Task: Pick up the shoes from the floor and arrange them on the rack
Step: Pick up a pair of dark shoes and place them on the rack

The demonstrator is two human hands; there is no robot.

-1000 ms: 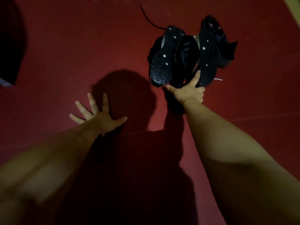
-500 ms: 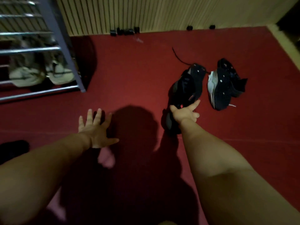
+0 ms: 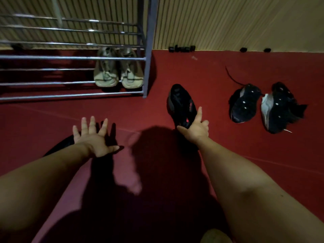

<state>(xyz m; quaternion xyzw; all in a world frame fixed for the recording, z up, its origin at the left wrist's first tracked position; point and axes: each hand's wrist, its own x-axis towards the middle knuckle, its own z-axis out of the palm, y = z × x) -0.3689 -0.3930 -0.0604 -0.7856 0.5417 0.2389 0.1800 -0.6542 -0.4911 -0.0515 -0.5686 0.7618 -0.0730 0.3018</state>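
Right hand [image 3: 193, 129] grips black shoe [image 3: 181, 106] at heel; left hand [image 3: 93, 135] spread, empty.

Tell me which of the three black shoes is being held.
The black shoe with red marks, nearest the rack, gripped by the right hand. The other two black shoes lie on the red floor farther right, soles showing, untouched.

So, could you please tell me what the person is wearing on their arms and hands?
The left hand and right hand are bare, with no gloves, and no ring is visible in the dim light. The left arm and right arm are bare as far as the frame's edge: no sleeves, watch or bracelet.
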